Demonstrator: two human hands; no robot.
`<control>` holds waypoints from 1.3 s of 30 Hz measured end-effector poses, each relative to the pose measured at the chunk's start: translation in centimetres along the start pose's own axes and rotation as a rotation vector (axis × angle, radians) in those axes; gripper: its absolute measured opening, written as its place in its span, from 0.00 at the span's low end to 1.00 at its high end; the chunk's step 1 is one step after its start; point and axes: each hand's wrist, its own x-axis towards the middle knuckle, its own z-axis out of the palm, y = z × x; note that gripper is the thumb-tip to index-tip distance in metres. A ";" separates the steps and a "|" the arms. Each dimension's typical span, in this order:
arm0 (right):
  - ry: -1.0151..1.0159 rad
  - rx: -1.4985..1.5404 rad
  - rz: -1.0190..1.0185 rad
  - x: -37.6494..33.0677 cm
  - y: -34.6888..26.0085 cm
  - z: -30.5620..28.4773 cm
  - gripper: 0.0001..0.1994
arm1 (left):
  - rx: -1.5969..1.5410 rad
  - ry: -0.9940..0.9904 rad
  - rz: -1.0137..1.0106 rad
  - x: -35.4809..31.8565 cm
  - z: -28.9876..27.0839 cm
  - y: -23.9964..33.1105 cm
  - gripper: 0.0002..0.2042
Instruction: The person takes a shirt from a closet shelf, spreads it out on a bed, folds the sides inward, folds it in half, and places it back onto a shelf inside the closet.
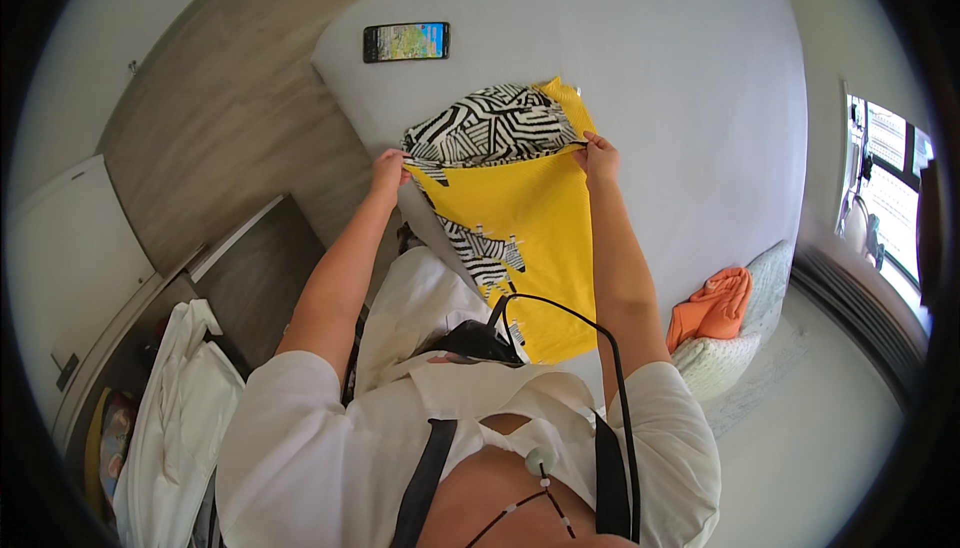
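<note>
Left hand [388,166] and right hand [600,156] each pinch the yellow zebra-print garment [520,218] at its fold line, at nine and three o'clock, keeping it taut over the bed [680,78].

The garment [520,218] you hold is bright yellow, with a black-and-white zebra-striped part at its top and small zebra figures lower down. It lies on a plain white bed [650,78]. A black phone [406,42] shows a blue-green screen. An orange cloth [712,306] sits on a white textured pillow [735,343]. Your shirt [300,448] is white.
</note>
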 end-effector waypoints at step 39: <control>0.027 -0.506 -0.671 10.8 -8.7 8.2 0.06 | 0.305 -0.333 0.233 3.3 -1.7 5.7 0.06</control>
